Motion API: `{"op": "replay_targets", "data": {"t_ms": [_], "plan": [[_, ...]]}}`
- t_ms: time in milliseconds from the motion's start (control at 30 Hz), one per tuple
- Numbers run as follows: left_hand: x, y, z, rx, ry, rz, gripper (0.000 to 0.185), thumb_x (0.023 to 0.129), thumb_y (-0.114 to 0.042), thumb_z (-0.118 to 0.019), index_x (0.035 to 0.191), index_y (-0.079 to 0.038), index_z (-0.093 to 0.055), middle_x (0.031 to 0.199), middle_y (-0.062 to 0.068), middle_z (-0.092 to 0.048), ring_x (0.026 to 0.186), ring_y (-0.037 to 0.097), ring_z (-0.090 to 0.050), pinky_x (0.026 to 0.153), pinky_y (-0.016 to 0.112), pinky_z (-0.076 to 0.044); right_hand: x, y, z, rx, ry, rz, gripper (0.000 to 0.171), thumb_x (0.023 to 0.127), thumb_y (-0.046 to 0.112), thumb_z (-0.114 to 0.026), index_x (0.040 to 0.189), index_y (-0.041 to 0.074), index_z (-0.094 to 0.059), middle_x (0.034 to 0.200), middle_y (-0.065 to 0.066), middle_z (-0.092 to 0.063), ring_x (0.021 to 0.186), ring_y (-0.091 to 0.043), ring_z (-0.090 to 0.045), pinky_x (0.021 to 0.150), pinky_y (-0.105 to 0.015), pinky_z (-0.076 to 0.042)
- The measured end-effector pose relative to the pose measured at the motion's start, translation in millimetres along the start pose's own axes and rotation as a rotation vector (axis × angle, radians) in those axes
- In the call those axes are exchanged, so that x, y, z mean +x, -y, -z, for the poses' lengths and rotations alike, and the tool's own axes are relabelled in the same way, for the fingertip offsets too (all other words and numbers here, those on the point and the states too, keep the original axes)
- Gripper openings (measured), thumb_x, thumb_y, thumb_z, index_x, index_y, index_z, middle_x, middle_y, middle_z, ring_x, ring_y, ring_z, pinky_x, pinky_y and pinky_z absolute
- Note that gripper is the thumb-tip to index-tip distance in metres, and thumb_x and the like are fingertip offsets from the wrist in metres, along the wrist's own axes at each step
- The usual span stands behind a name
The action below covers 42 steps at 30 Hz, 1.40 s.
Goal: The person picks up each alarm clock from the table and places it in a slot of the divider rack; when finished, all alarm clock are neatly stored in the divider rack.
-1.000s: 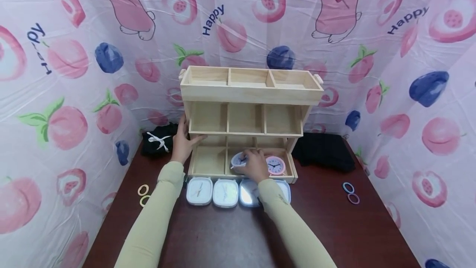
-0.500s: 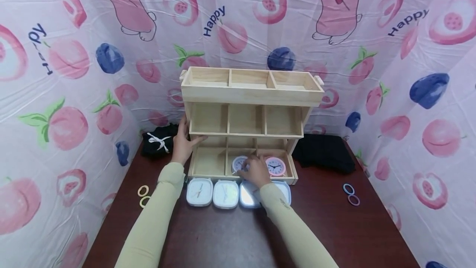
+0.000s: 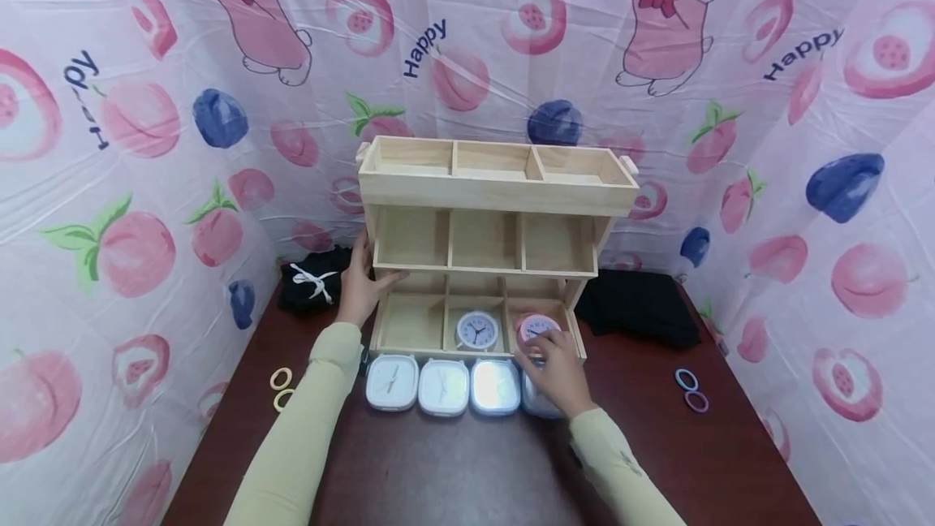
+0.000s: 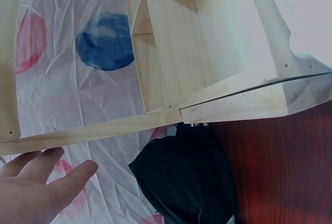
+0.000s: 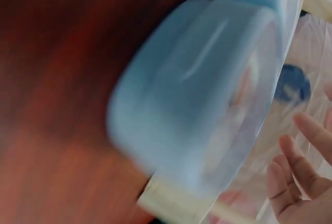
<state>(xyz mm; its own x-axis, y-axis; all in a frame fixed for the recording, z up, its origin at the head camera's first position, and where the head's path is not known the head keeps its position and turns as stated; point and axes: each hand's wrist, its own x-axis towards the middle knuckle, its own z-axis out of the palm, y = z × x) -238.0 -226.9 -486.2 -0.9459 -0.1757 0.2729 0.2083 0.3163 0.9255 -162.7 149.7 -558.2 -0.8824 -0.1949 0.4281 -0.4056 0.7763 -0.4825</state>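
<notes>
A wooden tiered organizer box (image 3: 497, 195) stands with its divided trays spread at different heights. In its bottom tray, a white round alarm clock (image 3: 477, 331) lies in the middle compartment, and a pink round alarm clock (image 3: 536, 328) is in the right one. My right hand (image 3: 557, 368) reaches over the pink clock's lower edge; its fingers look loosely extended in the right wrist view, with no clock visible between them. My left hand (image 3: 359, 289) rests against the organizer's left side, fingers (image 4: 44, 164) touching a wooden bar and thumb apart from it.
Several rounded-square pieces with glossy tops, one a light blue piece (image 5: 171, 89), line the tray's front. Black cloth bundles lie left (image 3: 310, 281) and right (image 3: 635, 307). Yellow rings (image 3: 281, 378) and blue and purple rings (image 3: 687, 380) lie on the table's sides.
My right hand has let go of the white clock in the middle compartment and moved right to the pink clock. My left hand stays at the organizer's side.
</notes>
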Motion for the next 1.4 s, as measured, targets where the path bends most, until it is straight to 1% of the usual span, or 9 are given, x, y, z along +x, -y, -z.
{"op": "replay_targets", "data": {"t_ms": [100,200,333,533,733,833,1000,1200,1400], "plan": [[-0.2,0.8,-0.5,0.012,0.009,0.003,0.113,0.088,-0.014,-0.09,0.172,-0.033,-0.018,0.173,0.016,-0.037,0.161,0.032,-0.035,0.133,0.048,-0.033,-18.9,-9.0,15.2,-0.021,0.015,-0.057,0.037,0.083,0.029,-0.091,0.107,0.002,-0.08,0.11,-0.016,-0.069,0.108,-0.034,-0.057,0.092,-0.054,-0.053],[-0.9,0.6,0.2,0.023,0.009,0.005,0.113,0.088,-0.013,-0.09,0.172,-0.032,-0.017,0.173,0.017,-0.036,0.161,0.032,-0.034,0.132,0.049,-0.034,-36.4,-17.1,24.2,-0.029,0.048,-0.095,0.05,0.081,0.036,-0.093,0.118,0.006,-0.079,0.121,-0.017,-0.068,0.115,-0.034,-0.053,0.096,-0.056,-0.048],[-1.1,-0.2,1.1,0.027,0.006,0.007,0.112,0.088,-0.013,-0.09,0.172,-0.031,-0.018,0.173,0.018,-0.035,0.162,0.033,-0.034,0.132,0.049,-0.033,-54.8,-26.9,28.1,-0.035,0.101,-0.082,0.068,0.076,0.044,-0.095,0.132,0.012,-0.074,0.135,-0.016,-0.065,0.126,-0.038,-0.05,0.099,-0.059,-0.042],[-2.3,-0.4,0.1,0.025,0.011,0.017,0.113,0.087,-0.013,-0.09,0.172,-0.029,-0.017,0.174,0.017,-0.032,0.162,0.033,-0.032,0.133,0.047,-0.032,-73.6,-35.4,26.5,-0.07,0.195,-0.074,0.087,0.07,0.047,-0.099,0.146,0.019,-0.067,0.149,-0.013,-0.059,0.131,-0.039,-0.049,0.101,-0.062,-0.044],[-2.6,-0.8,-0.6,0.019,0.004,0.002,0.112,0.088,-0.013,-0.09,0.172,-0.03,-0.019,0.174,0.017,-0.034,0.162,0.032,-0.034,0.133,0.047,-0.033,-75.7,-38.2,23.0,-0.041,0.218,-0.137,0.09,0.068,0.036,-0.102,0.147,0.022,-0.064,0.151,-0.01,-0.057,0.132,-0.037,-0.047,0.105,-0.064,-0.043],[-2.1,-1.5,-0.4,0.02,0.0,-0.002,0.111,0.088,-0.014,-0.09,0.172,-0.03,-0.02,0.173,0.016,-0.035,0.161,0.032,-0.035,0.133,0.048,-0.033,-73.4,-38.2,22.9,-0.018,0.228,-0.178,0.094,0.066,0.035,-0.104,0.149,0.02,-0.062,0.15,-0.009,-0.057,0.13,-0.036,-0.05,0.107,-0.062,-0.046],[-1.6,-2.0,-0.3,0.025,0.001,-0.002,0.111,0.088,-0.014,-0.09,0.172,-0.031,-0.019,0.173,0.016,-0.036,0.161,0.032,-0.035,0.133,0.048,-0.033,-71.2,-37.3,25.4,0.003,0.285,-0.243,0.104,0.065,0.037,-0.104,0.155,0.015,-0.056,0.153,-0.011,-0.052,0.135,-0.035,-0.054,0.111,-0.059,-0.052],[-1.6,-1.5,0.0,0.042,0.001,0.009,0.112,0.088,-0.016,-0.09,0.172,-0.034,-0.017,0.173,0.018,-0.035,0.161,0.034,-0.035,0.133,0.049,-0.033,-70.3,-34.1,33.0,-0.001,0.354,-0.286,0.104,0.065,0.031,-0.104,0.154,0.008,-0.055,0.155,-0.013,-0.051,0.136,-0.035,-0.058,0.113,-0.058,-0.052],[-2.2,-2.0,1.2,0.056,0.009,0.029,0.111,0.09,-0.018,-0.089,0.172,-0.037,-0.016,0.173,0.016,-0.035,0.162,0.033,-0.034,0.132,0.052,-0.033,-70.5,-31.2,38.7,-0.012,0.412,-0.31,0.105,0.063,0.026,-0.104,0.153,0.009,-0.053,0.153,-0.013,-0.055,0.133,-0.032,-0.061,0.113,-0.058,-0.053]]}}
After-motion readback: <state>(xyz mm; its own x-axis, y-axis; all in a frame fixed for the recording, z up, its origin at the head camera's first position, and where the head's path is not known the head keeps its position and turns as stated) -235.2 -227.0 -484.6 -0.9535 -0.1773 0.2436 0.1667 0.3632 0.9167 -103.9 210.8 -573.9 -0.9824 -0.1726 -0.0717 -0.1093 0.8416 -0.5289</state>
